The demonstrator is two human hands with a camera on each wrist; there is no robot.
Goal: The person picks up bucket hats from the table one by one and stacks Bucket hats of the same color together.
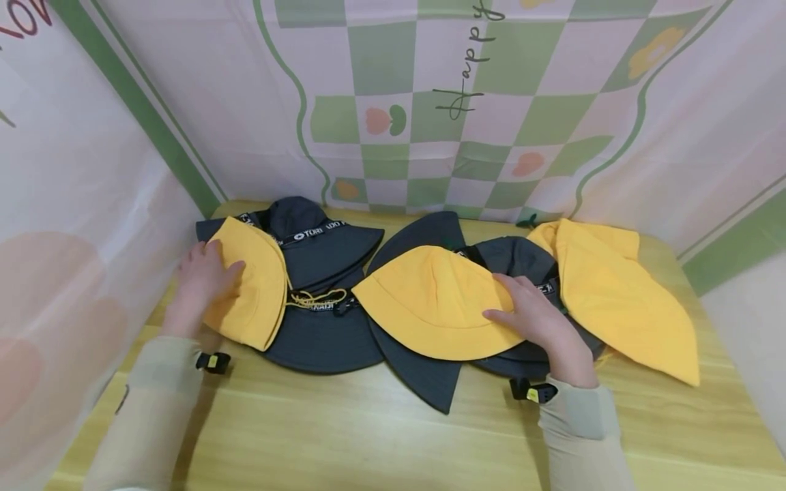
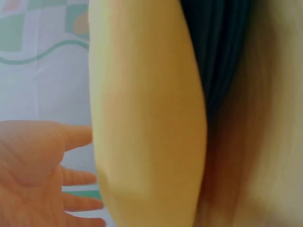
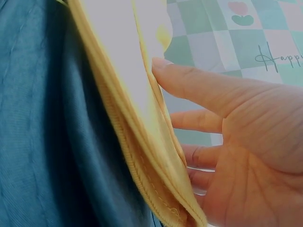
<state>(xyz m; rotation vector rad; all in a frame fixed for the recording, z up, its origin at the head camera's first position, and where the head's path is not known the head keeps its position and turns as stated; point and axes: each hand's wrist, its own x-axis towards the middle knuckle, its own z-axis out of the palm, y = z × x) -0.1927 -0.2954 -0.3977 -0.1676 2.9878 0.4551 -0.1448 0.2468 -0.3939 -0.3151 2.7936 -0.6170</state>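
Note:
A folded yellow bucket hat [image 1: 248, 286] lies over dark bucket hats at the left. My left hand [image 1: 205, 276] rests against its outer side, and in the left wrist view the fingers [image 2: 80, 202] reach out straight to the yellow cloth. In the middle, another yellow bucket hat [image 1: 436, 303] lies flattened on the dark hats. At its right end my right hand [image 1: 534, 310] touches it. In the right wrist view the thumb [image 3: 189, 85] and relaxed fingers meet the yellow hat's side [image 3: 156, 156], without curling round it.
Several dark bucket hats [image 1: 331, 341] with lettered bands overlap along the wooden table [image 1: 344, 429]. More yellow hat cloth [image 1: 626, 307] lies at the right. A yellow cord [image 1: 319, 296] lies on a dark hat. Printed cloth [image 1: 387, 61] hangs behind and at the sides.

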